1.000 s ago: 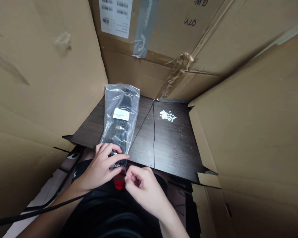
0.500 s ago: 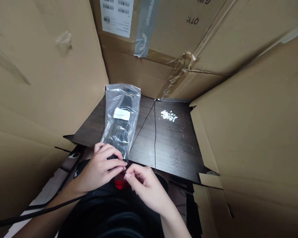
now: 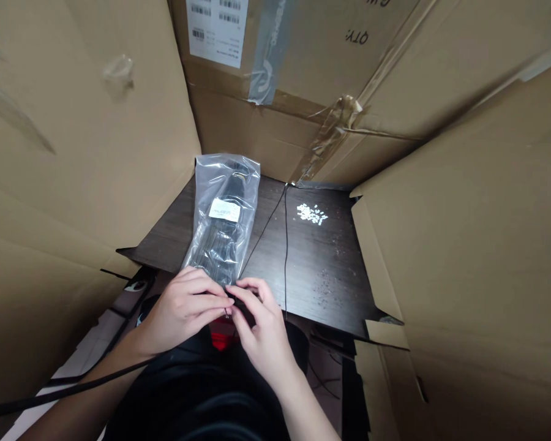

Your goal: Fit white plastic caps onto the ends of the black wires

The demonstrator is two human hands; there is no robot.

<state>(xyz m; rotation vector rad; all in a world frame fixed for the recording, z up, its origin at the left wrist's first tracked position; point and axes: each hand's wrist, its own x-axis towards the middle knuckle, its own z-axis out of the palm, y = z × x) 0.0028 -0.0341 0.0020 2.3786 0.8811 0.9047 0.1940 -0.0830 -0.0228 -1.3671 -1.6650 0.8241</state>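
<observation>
Since the previous frame, the right hand (image 3: 262,327) has shifted up, closer to the left hand (image 3: 183,309). Left thumb and fingers pinch a thin dark strand (image 3: 228,313), its end showing between both hands' fingertips; right grip: cannot tell. Clear plastic bag (image 3: 248,208) of black strands lies just beyond.

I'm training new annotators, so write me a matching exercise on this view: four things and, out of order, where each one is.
Things
1. Clear plastic bag
2. Small white pieces
3. Barcode label
4. Red object

Places
A. On the back cardboard, left of the grey tape
B. Lower in the picture than the near edge of the dark table
C. Stretching from the left hand toward the back cardboard
D. Loosely clustered, right of the dark cords

Pairs: 1-C, 2-D, 3-A, 4-B
</observation>
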